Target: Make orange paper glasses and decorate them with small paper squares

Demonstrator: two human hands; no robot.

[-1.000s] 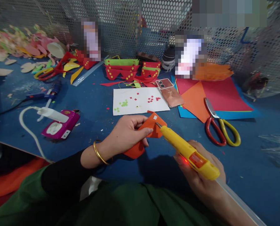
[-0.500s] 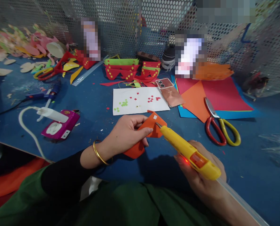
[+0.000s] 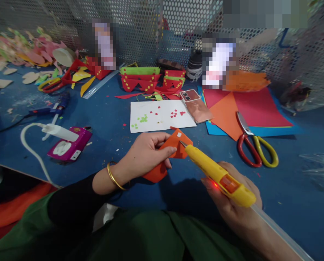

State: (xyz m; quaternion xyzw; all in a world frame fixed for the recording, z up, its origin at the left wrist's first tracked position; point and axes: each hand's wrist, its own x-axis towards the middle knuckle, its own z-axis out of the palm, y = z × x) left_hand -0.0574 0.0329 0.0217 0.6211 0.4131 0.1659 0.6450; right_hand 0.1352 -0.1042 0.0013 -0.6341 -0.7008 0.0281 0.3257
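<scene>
Between the thumb and fingers of my left hand [image 3: 148, 152] is an orange paper mask [image 3: 184, 150], partly covered by the hand. One small white square [image 3: 179, 135] sits near its upper corner. My right hand [image 3: 232, 195] is closed around a yellow glue gun [image 3: 216, 172] with a red light glowing by the grip and a clear glue stick at its back. The gun's metal nozzle points at the mask, just below the white square; whether it touches cannot be made out. Beyond the mask lies a white sheet [image 3: 162, 127] scattered with small red and green squares.
Red-and-yellow-handled scissors [image 3: 250, 139] lie right, beside coloured sheets [image 3: 265, 108] and a phone [image 3: 197, 108]. Red dotted masks [image 3: 140, 83] stand at the back. To the left are a purple power socket [image 3: 70, 145] with a white plug and a blue glue gun [image 3: 53, 107].
My hands, the orange mask and the yellow glue gun hold nearly the same position. At the far left edge, another person's fingers on a pale piece have gone out of view.
</scene>
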